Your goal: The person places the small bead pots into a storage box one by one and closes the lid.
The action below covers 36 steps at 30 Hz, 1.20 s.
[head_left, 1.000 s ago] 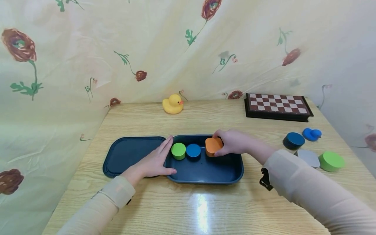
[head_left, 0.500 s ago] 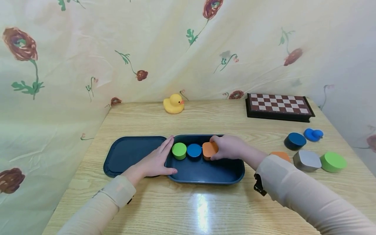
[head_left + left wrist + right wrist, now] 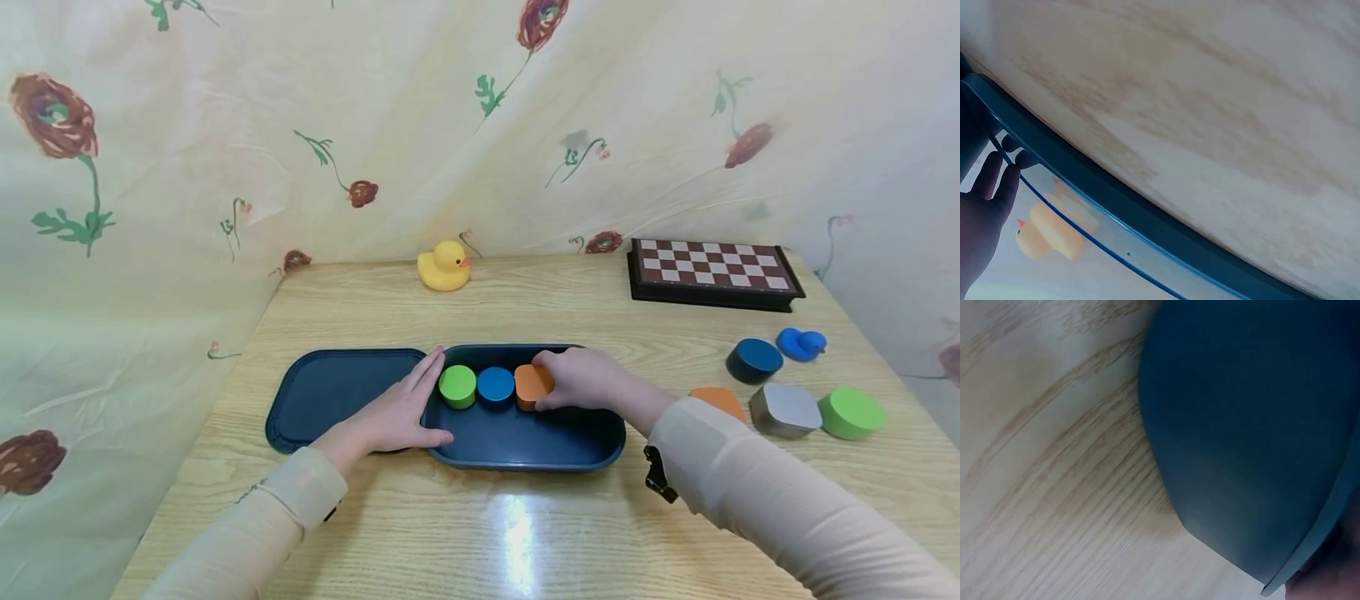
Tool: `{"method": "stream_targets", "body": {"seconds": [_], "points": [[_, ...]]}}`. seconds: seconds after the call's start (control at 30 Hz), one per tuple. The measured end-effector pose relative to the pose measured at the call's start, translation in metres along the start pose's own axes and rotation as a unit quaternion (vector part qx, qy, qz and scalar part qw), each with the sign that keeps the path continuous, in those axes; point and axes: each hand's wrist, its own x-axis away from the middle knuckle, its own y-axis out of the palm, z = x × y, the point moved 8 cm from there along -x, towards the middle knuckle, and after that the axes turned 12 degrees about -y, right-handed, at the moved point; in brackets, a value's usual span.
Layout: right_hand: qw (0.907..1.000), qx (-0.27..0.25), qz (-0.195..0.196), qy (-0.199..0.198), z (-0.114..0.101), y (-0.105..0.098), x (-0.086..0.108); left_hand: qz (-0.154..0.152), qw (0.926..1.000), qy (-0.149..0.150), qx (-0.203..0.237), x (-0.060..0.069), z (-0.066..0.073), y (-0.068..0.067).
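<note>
A dark blue rounded box (image 3: 510, 437) stands uncovered in the middle of the table. Inside, along its far side, a green round block (image 3: 457, 386), a blue round block (image 3: 496, 387) and an orange square block with rounded corners (image 3: 530, 385) form a row. My right hand (image 3: 581, 379) reaches over the right rim and holds the orange block between thumb and fingers. With fingers extended, my left hand (image 3: 397, 412) rests at the box's left end. The box's outer wall (image 3: 1241, 437) fills much of the right wrist view and hides most of that hand.
A dark blue lid (image 3: 330, 392) lies left of the box. Another orange block (image 3: 716, 400), a silver block (image 3: 785, 411), a green disc-like block (image 3: 852, 413), a dark blue round block (image 3: 753, 360) and a blue duck (image 3: 800, 343) sit right. Behind are a yellow duck (image 3: 444, 266) and a chessboard case (image 3: 712, 273).
My right hand has slid the orange block left inside the box, up beside the blue block. The right forearm shifted left, uncovering the other orange block. My left hand stayed put.
</note>
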Motion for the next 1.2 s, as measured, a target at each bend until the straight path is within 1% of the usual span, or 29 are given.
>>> {"method": "stream_targets", "body": {"seconds": [0.3,0.47,0.63,0.7,0.87,1.2], "points": [[0.9998,0.000,0.017,-0.009,0.000,0.000,0.003,0.001,1.0000,-0.002,0.000,0.000,0.000,0.000],[0.9989,-0.038,0.028,-0.007,0.003,-0.003,0.006,0.003,1.0000,-0.002,0.000,-0.001,0.000,0.001],[0.9967,-0.063,0.049,-0.009,0.009,-0.014,0.014,0.005,1.0000,0.000,0.001,-0.001,0.000,0.000],[0.9959,-0.071,0.055,-0.008,0.013,-0.018,0.017,0.005,1.0000,0.000,-0.001,-0.001,0.000,0.000],[0.9932,-0.103,0.051,0.016,0.027,-0.025,0.028,0.003,1.0000,0.002,0.004,-0.001,0.001,0.000],[0.9863,-0.138,0.073,0.051,0.062,-0.044,0.062,0.000,1.0000,-0.002,0.006,0.000,0.000,0.001]]}}
